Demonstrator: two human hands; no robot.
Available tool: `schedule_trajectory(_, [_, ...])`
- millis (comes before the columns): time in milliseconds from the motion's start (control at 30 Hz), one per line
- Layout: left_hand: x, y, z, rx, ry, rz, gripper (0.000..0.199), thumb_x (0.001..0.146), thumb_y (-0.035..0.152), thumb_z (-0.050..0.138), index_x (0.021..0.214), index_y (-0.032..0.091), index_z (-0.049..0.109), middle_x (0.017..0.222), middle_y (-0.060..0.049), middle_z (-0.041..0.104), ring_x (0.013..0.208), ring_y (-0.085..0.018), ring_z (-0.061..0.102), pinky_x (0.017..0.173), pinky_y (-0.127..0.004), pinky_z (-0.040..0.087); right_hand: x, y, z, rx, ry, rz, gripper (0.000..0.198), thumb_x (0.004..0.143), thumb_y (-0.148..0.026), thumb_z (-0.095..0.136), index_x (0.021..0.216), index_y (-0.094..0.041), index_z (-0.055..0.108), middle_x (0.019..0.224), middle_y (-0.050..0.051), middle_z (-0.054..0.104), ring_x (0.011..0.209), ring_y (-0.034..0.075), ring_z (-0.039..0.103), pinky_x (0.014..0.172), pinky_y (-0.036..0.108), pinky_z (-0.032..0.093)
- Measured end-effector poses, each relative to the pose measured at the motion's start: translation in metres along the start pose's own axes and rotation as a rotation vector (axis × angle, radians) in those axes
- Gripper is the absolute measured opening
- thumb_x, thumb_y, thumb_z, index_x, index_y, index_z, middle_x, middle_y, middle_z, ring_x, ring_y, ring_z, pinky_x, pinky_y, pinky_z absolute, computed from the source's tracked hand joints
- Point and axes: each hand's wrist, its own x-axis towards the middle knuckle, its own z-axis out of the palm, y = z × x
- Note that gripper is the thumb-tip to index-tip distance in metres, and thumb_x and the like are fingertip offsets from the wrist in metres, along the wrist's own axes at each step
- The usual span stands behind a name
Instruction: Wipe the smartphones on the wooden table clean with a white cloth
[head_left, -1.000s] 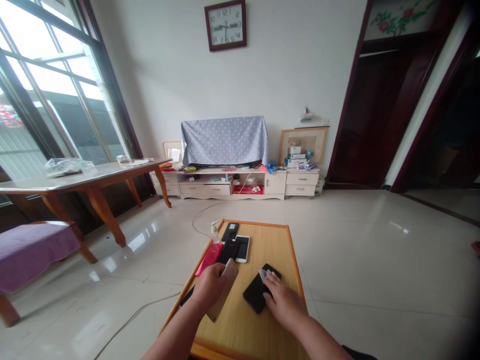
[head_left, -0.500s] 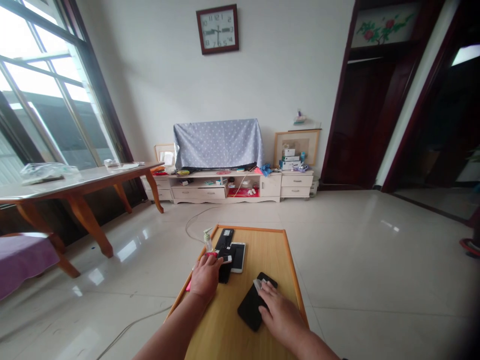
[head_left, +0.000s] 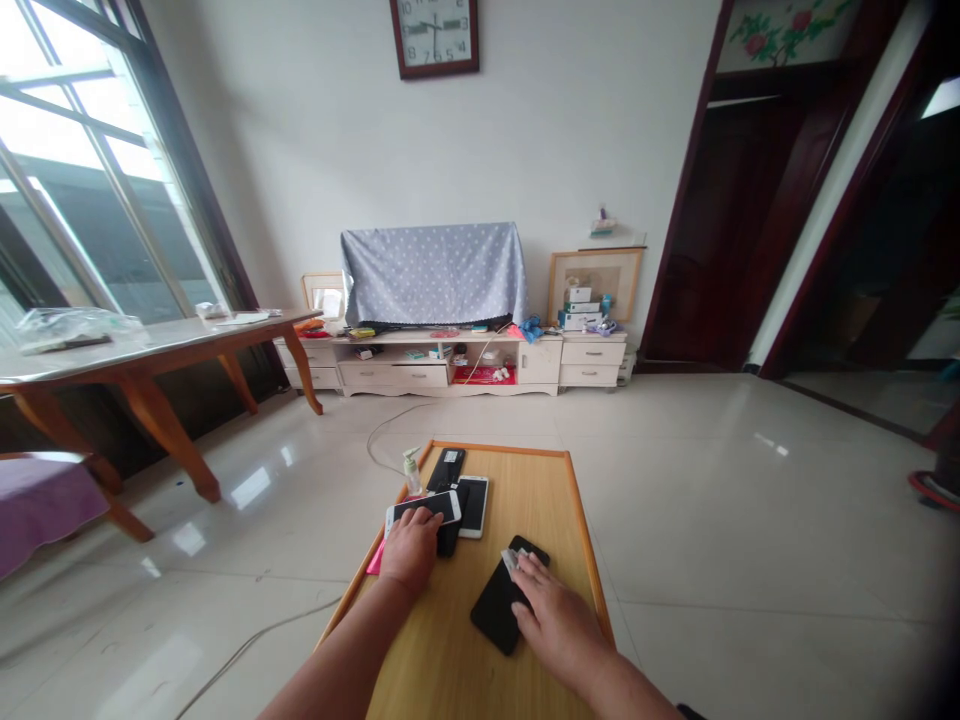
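My left hand [head_left: 410, 550] grips the lower edge of a white smartphone [head_left: 442, 505] with a dark screen, thumb toward its right end. That phone is over a pile of phones: a black phone [head_left: 448, 540] partly under it, a white phone [head_left: 474, 508] beside it, and another black phone [head_left: 448, 466] behind. Something pink [head_left: 375, 560] shows beside my left hand. My right hand [head_left: 555, 608] presses a pale grey cloth or wipe [head_left: 511, 560], closed over it, on the upper part of a black phone or small tablet [head_left: 491, 610] lying aslant. The cloth is mostly hidden by fingers.
A pump bottle [head_left: 412, 474] stands at the left edge of the wooden table [head_left: 525, 490]. A cable [head_left: 255, 640] runs over the tiled floor. A larger table [head_left: 172, 350] is at left; a white cabinet [head_left: 540, 365] stands along the wall.
The white smartphone, mostly under my left hand before, now shows much more of its screen. My right hand stays on the black device with the cloth. The view has tipped slightly down.
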Motion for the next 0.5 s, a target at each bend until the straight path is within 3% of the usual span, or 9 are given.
schedule_trajectory(267, [-0.019, 0.022, -0.02, -0.05, 0.067, 0.014, 0.034, 0.095, 0.028, 0.043, 0.12, 0.03, 0.066, 0.118, -0.005, 0.064, 0.108, -0.025, 0.054, 0.09, -0.039, 0.04, -0.001, 0.002, 0.005, 0.006, 0.022, -0.016, 0.055, 0.091, -0.032, 0.048, 0.144, -0.019, 0.053, 0.157, 0.007, 0.04, 0.147, 0.023, 0.032, 0.118, 0.038, 0.032])
schedule_trajectory(500, [-0.093, 0.068, -0.024, -0.199, 0.074, 0.049, 0.033, 0.099, 0.039, 0.038, 0.118, 0.031, 0.065, 0.119, -0.005, 0.065, 0.107, -0.023, 0.056, 0.093, -0.037, 0.041, -0.003, 0.003, 0.009, -0.039, 0.037, -0.029, 0.053, 0.093, -0.031, 0.045, 0.144, -0.02, 0.052, 0.156, 0.008, 0.041, 0.146, 0.024, 0.033, 0.121, 0.044, 0.024])
